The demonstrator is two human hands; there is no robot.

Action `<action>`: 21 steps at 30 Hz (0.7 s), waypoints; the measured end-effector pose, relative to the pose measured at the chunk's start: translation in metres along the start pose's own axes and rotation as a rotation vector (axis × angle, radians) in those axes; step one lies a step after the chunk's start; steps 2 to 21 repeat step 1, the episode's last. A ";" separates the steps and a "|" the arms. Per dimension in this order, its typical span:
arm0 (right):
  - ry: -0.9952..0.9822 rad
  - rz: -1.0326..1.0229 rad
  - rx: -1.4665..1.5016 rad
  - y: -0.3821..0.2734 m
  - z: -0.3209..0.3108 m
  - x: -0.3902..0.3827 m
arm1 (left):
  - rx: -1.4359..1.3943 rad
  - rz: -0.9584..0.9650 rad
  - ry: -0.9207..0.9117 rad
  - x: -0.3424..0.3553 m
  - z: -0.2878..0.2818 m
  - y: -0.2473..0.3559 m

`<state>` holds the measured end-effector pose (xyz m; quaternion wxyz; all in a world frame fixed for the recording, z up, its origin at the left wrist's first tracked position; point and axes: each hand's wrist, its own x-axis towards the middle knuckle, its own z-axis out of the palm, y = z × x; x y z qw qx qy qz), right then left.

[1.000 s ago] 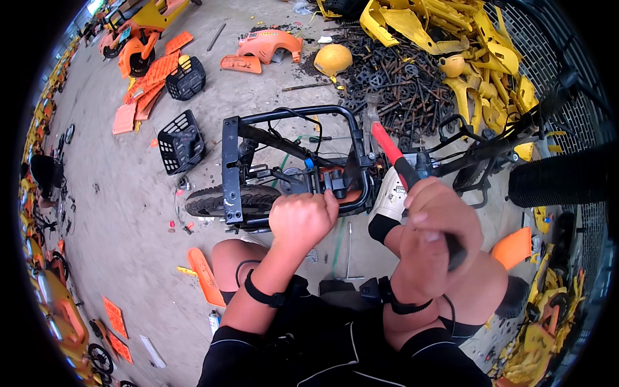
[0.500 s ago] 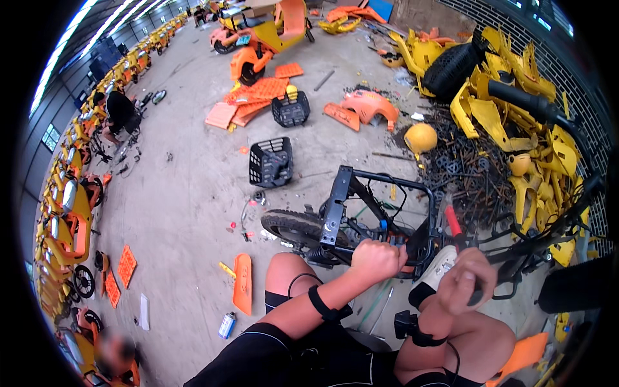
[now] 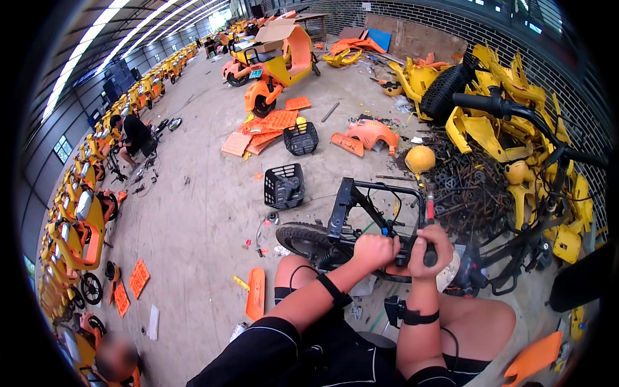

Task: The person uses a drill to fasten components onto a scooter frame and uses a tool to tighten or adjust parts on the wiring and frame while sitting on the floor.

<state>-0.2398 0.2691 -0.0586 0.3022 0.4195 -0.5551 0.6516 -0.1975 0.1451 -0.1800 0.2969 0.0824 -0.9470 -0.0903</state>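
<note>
In front of me stands a black scooter frame [image 3: 340, 209] with a rear wheel [image 3: 302, 240] at its left. My left hand [image 3: 376, 250] is a closed fist at the near side of the frame; what it grips is hidden, though a dark piece shows beside its fingers. My right hand [image 3: 433, 246] is wrapped round the black grip of a hammer [image 3: 430, 205] with a red shaft, held upright just right of my left hand. The hammer's top end is small and partly lost against the scrap behind.
A heap of rusty metal parts [image 3: 474, 180] and yellow body panels [image 3: 480, 138] lies to the right. Handlebars [image 3: 509, 106] jut in there. Black baskets [image 3: 284, 186], orange panels [image 3: 256, 293] and a parked scooter [image 3: 284, 58] stand beyond. Another person [image 3: 134, 137] sits far left.
My right hand has moved left with the hammer, close to my left hand, and the hammer now stands more upright. My left fist stays at the frame. The view has tilted upward.
</note>
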 end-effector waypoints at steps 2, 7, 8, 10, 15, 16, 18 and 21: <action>-0.018 0.024 0.004 -0.001 -0.003 -0.002 | 0.002 0.001 0.015 -0.002 0.004 0.002; -0.018 0.024 0.004 -0.001 -0.003 -0.002 | 0.002 0.001 0.015 -0.002 0.004 0.002; -0.018 0.024 0.004 -0.001 -0.003 -0.002 | 0.002 0.001 0.015 -0.002 0.004 0.002; -0.018 0.024 0.004 -0.001 -0.003 -0.002 | 0.002 0.001 0.015 -0.002 0.004 0.002; -0.018 0.024 0.004 -0.001 -0.003 -0.002 | 0.002 0.001 0.015 -0.002 0.004 0.002; -0.018 0.024 0.004 -0.001 -0.003 -0.002 | 0.002 0.001 0.015 -0.002 0.004 0.002; -0.018 0.024 0.004 -0.001 -0.003 -0.002 | 0.002 0.001 0.015 -0.002 0.004 0.002; -0.018 0.024 0.004 -0.001 -0.003 -0.002 | 0.002 0.001 0.015 -0.002 0.004 0.002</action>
